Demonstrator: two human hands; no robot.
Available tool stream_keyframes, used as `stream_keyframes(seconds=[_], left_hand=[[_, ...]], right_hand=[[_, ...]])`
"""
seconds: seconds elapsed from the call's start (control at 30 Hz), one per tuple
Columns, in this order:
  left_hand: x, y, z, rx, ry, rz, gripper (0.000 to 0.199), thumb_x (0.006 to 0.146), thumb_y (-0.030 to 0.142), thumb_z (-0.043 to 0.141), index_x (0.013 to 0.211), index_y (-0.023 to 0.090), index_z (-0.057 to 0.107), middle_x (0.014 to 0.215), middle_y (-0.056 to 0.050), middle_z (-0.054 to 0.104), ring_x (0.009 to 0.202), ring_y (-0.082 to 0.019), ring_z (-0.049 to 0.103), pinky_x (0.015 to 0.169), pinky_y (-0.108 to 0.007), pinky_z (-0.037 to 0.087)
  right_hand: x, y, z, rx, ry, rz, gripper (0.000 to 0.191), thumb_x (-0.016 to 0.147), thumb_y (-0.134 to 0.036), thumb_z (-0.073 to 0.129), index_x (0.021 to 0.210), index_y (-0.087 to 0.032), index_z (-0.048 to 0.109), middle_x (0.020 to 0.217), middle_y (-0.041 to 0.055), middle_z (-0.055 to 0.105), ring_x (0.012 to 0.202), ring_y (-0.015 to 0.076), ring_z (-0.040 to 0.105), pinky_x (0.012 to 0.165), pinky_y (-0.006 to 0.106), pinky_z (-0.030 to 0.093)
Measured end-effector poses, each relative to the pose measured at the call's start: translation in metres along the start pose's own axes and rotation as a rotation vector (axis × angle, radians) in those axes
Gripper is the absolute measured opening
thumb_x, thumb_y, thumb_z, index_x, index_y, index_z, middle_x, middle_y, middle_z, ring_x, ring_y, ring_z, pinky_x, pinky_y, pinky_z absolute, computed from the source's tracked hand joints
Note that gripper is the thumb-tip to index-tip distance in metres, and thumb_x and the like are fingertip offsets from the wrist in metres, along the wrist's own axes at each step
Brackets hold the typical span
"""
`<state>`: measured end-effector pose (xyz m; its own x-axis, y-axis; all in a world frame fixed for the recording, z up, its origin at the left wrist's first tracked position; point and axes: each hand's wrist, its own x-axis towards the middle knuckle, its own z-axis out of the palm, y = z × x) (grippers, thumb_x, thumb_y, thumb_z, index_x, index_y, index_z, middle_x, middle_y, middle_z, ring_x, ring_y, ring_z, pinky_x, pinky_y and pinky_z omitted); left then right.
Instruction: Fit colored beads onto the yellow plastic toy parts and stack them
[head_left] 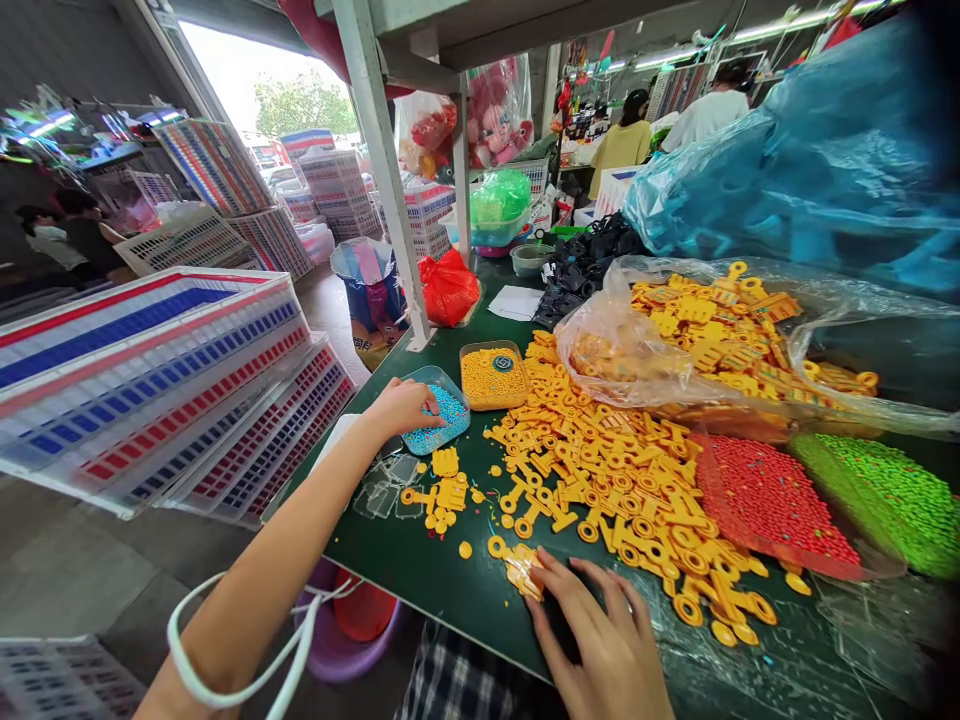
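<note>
Holding the left hand (pixel 411 408) among blue beads (pixel 450 412) in a shallow tray (pixel 435 374) at the left of the bench (pixel 442 590), with a bunched grip (cannot tell whether closed on any beads). Pinching a yellow plastic piece (pixel 521 568) in the narrow grip of the right hand (pixel 604 630), close to the near edge, left of the heaped yellow pieces (pixel 622 480).

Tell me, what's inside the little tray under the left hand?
Tiny beads, mostly blue, lie in the plastic tray. The left hand covers some, so what's beneath it is hidden; the beads hide the tray's bottom.
</note>
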<state>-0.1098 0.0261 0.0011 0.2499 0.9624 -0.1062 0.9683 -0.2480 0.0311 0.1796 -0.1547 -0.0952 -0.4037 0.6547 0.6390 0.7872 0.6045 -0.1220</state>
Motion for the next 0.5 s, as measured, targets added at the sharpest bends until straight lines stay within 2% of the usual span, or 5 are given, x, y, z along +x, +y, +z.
stream_keyframes(seconds=[0.17,0.3,0.4,0.47,0.5], left_hand=[[-0.001,0.003,0.000,-0.030,0.061,-0.023,0.014,0.077,0.035,0.070,0.072,0.021,0.072,0.089,-0.006,0.074,0.097,-0.027,0.064,0.091,-0.036,0.040],[-0.014,0.010,-0.011,-0.076,0.181,-0.053,0.019,0.087,0.035,0.060,0.082,0.021,0.073,0.100,-0.005,0.072,0.100,-0.025,0.062,0.091,-0.037,0.041],[-0.035,0.034,-0.014,-0.183,0.333,-0.053,0.026,0.095,0.037,0.050,0.094,0.021,0.071,0.106,-0.006,0.068,0.100,-0.022,0.060,0.090,-0.036,0.043],[-0.053,0.060,-0.006,-0.361,0.473,0.039,0.023,0.094,0.035,0.053,0.092,0.021,0.071,0.100,-0.005,0.067,0.097,-0.021,0.060,0.089,-0.035,0.045],[-0.061,0.075,0.000,-0.435,0.489,0.119,0.021,0.094,0.035,0.055,0.090,0.021,0.071,0.098,-0.004,0.066,0.096,-0.020,0.060,0.088,-0.034,0.045]], right_hand=[[0.002,-0.001,-0.001,-0.012,0.002,-0.016,0.022,0.095,-0.032,0.051,0.106,-0.026,0.069,0.112,-0.0002,0.073,0.093,0.0215,0.062,0.089,0.038,0.039],[0.006,-0.005,-0.004,0.049,0.036,0.028,0.022,0.096,-0.031,0.050,0.107,-0.023,0.067,0.109,0.0014,0.073,0.094,0.0212,0.061,0.088,0.037,0.039],[0.010,-0.010,-0.007,0.100,0.063,0.104,0.023,0.098,-0.031,0.047,0.109,-0.019,0.064,0.108,0.0043,0.072,0.098,0.0226,0.059,0.090,0.037,0.038],[0.011,-0.014,-0.009,0.112,0.061,0.160,0.023,0.098,-0.031,0.046,0.110,-0.020,0.062,0.108,0.0050,0.071,0.100,0.0231,0.057,0.092,0.038,0.037],[0.011,-0.015,-0.010,0.114,0.054,0.187,0.023,0.098,-0.031,0.046,0.112,-0.020,0.061,0.107,0.0050,0.071,0.100,0.0230,0.057,0.093,0.038,0.037]])
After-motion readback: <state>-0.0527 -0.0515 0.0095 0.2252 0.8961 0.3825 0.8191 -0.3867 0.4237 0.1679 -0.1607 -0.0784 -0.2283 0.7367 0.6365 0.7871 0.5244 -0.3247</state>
